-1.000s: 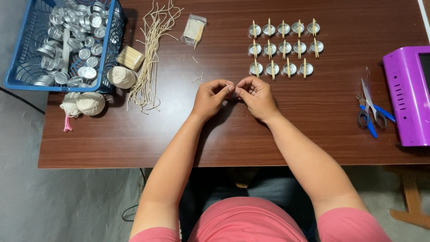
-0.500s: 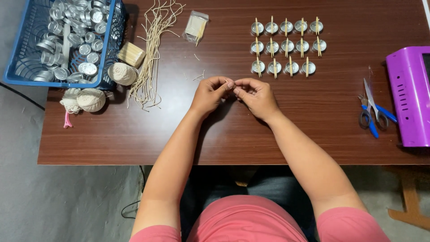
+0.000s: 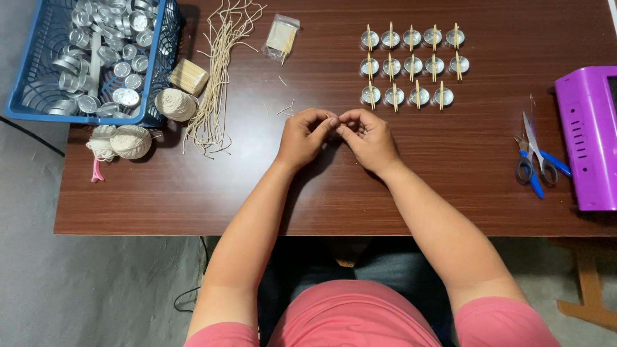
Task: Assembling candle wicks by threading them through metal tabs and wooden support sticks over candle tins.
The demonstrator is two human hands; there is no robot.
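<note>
My left hand (image 3: 301, 138) and my right hand (image 3: 371, 138) meet at their fingertips over the middle of the brown wooden table (image 3: 193, 199). Both pinch one small piece between thumbs and forefingers. The fingers hide most of it, so I cannot tell what it is. Just beyond my hands stand three rows of small metal cups (image 3: 411, 65), each with a wooden stick laid across its rim. A loose spread of cut cream wick strings (image 3: 218, 71) lies to the far left of my hands.
A blue basket (image 3: 26, 83) of empty metal cups sits at the far left corner. Near it are a bundle of sticks (image 3: 188, 77), string balls (image 3: 177, 104) (image 3: 128, 141) and a clear bag of sticks (image 3: 283, 35). Blue-handled scissors (image 3: 536, 160) and a purple device (image 3: 588, 144) lie at the right.
Both hands stay together at the same spot on the table; only the fingertips shift slightly. Nothing else has moved.
</note>
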